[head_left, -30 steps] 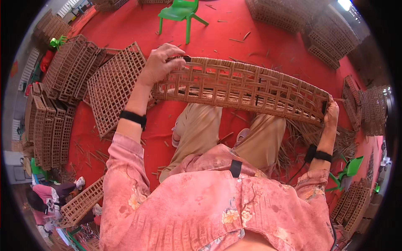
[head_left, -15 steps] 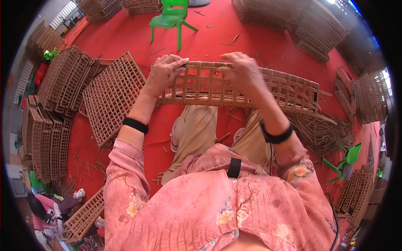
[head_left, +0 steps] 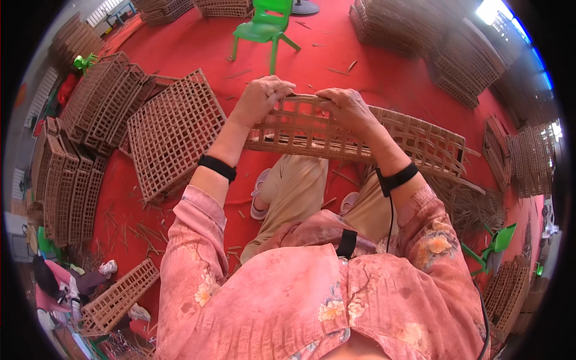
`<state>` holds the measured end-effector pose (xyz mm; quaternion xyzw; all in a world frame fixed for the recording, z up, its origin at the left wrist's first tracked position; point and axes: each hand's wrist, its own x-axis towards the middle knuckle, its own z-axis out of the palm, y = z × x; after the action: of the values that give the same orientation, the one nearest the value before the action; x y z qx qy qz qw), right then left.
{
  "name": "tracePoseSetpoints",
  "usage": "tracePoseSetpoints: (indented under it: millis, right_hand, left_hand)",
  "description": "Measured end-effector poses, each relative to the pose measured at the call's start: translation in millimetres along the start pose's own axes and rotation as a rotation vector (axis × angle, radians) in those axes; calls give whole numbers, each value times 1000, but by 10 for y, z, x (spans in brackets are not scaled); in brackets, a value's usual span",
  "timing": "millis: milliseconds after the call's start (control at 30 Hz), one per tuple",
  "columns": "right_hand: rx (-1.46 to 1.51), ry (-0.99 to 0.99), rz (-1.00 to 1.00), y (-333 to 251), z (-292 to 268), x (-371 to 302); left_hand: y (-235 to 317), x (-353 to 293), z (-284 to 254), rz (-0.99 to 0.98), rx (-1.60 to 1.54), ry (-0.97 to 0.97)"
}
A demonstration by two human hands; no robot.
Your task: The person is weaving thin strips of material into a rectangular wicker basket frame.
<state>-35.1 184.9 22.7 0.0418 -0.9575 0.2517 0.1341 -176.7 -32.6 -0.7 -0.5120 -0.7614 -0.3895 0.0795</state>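
A brown woven wicker frame with an open square lattice (head_left: 420,135) stands across in front of my knees, its long bound rim facing up. At its left end my left hand (head_left: 262,101) is closed over the rim, thumb and fingertips pressed together. My right hand (head_left: 348,111) pinches the same rim a little further right, near the middle. Loose strand ends stick out at the frame's right end. The fingertips' undersides are hidden, so a thin strand in them cannot be made out.
A flat lattice panel (head_left: 177,132) leans beside stacked woven trays (head_left: 96,99) at left. Loose strips (head_left: 477,207) lie at right near a green chair (head_left: 501,238). Another green chair (head_left: 264,27) stands ahead. More stacks (head_left: 390,30) line the back. A person (head_left: 60,291) sits lower left.
My right hand has come down from above the rim and now grips it, closer to my left hand. The whole view has shifted, so the scene sits slightly further right.
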Motion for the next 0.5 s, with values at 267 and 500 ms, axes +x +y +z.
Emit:
tracePoseSetpoints:
  millis: [267, 500]
  right_hand:
    - [49, -90, 153, -202, 53, 162]
    - [-64, -17, 33, -360, 412, 398]
  left_hand:
    - [-184, -378, -387, -248, -187, -23]
    - [-66, -288, -345, -138, -36, -27]
